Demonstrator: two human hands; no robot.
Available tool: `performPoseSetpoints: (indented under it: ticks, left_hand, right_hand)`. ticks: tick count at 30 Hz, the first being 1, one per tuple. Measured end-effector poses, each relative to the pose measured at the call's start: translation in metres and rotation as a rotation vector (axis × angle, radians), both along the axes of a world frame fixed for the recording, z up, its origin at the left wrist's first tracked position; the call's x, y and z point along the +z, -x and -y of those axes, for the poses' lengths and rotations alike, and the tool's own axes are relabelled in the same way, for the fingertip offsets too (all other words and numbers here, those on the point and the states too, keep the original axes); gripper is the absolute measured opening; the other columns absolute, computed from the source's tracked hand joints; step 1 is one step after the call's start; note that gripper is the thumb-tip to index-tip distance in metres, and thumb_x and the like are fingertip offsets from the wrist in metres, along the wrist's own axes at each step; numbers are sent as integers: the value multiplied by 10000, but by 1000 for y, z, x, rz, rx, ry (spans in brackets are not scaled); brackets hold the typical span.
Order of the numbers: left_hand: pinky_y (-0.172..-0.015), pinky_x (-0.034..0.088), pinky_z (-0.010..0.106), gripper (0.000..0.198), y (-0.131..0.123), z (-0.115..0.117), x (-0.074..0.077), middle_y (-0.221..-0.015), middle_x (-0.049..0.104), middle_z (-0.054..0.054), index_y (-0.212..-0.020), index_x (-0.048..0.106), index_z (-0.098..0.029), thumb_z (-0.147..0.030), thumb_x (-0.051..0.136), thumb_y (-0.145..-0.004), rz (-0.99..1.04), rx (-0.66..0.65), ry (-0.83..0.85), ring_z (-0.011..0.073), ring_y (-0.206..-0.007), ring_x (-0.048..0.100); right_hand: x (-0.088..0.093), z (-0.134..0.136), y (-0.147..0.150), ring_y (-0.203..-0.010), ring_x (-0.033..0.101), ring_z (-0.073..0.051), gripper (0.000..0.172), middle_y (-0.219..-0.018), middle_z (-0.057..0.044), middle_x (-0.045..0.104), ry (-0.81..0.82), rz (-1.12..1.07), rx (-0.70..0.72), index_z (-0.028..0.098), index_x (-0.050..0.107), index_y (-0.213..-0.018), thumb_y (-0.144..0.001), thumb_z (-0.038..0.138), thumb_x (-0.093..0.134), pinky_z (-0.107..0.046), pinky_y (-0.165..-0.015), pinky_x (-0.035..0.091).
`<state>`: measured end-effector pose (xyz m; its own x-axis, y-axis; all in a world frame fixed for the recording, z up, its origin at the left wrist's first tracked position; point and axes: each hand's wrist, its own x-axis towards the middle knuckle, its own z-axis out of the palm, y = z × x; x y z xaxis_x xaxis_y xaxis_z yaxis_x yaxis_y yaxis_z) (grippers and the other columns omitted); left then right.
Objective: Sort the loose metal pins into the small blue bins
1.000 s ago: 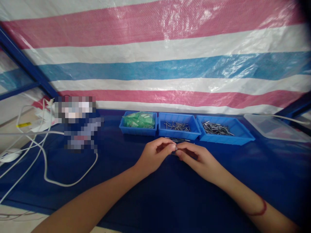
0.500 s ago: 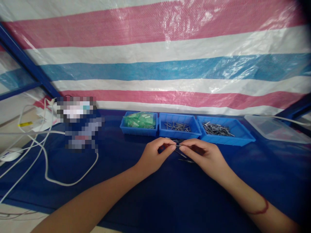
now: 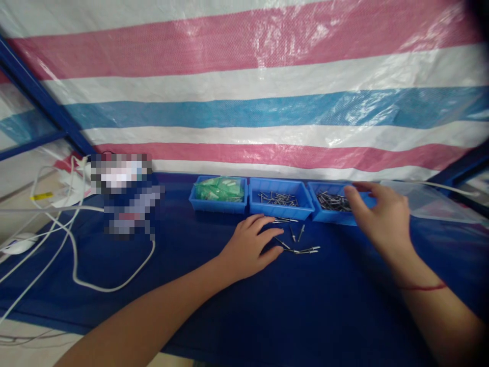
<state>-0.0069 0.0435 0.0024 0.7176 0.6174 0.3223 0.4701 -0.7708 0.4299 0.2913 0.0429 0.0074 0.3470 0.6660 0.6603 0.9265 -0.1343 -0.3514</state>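
Left hand (image 3: 250,245): flat on blue cloth (image 3: 237,306), fingers spread, holding nothing.
Loose pins (image 3: 296,243): at 3 o'clock, just beside fingertips.
Right hand (image 3: 378,216): open, over right bin (image 3: 330,216) of pins.

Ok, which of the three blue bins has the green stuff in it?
The leftmost blue bin, farthest from the right hand. The middle bin and right bin hold grey metal pins instead.
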Motion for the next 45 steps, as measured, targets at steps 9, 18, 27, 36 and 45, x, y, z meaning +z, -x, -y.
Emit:
performPoseSetpoints:
  ticks: [9, 18, 27, 36, 45]
  left_hand:
    - [-1036, 326, 471, 306, 0, -1, -3, -1360, 518, 60, -1197, 600, -261, -313, 448, -937, -105, -11, -71, 264, -1279, 420]
    - [-832, 410, 345, 236, 1, -11, -2, -1087, 660, 40, -1019, 665, -200, -227, 440, -954, -125, -7, -103, 200, -1012, 553]
    - [-836, 461, 321, 249, 3, -18, -8, -960, 646, 70, -1022, 646, -168, -220, 409, -965, -56, 8, -81, 181, -870, 585]
    - [-866, 467, 269, 221, -3, -6, 0, -1016, 670, 50, -1019, 646, -186, -225, 440, -951, 322, 45, 231, 160, -946, 616]
    - [-831, 465, 246, 164, -3, -1, 5, -975, 683, 35, -960, 651, -178, -257, 514, -916, 559, 215, 388, 155, -903, 625]
  right_hand:
    - [9, 11, 28, -868, 643, -246, 287, -903, -93, 714, 19, -12, 154, 177, 679, -880, -837, 406, 512, -348, -786, 438]
    - [12, 20, 51, -880, 631, -242, 224, -901, -80, 708, -39, 47, 310, 188, 664, -836, -858, 347, 508, -412, -892, 415]
    - [12, 31, 88, -879, 604, -228, 124, -896, -61, 683, 145, 61, 753, 226, 656, -859, -873, 276, 543, -397, -829, 468]
    - [5, 35, 104, -871, 630, -214, 175, -900, -58, 703, 313, -132, 886, 234, 672, -878, -904, 299, 511, -375, -798, 500]
    - [5, 37, 108, -717, 626, -166, 236, -821, -22, 695, 413, -463, 804, 211, 670, -881, -871, 413, 549, -280, -646, 500]
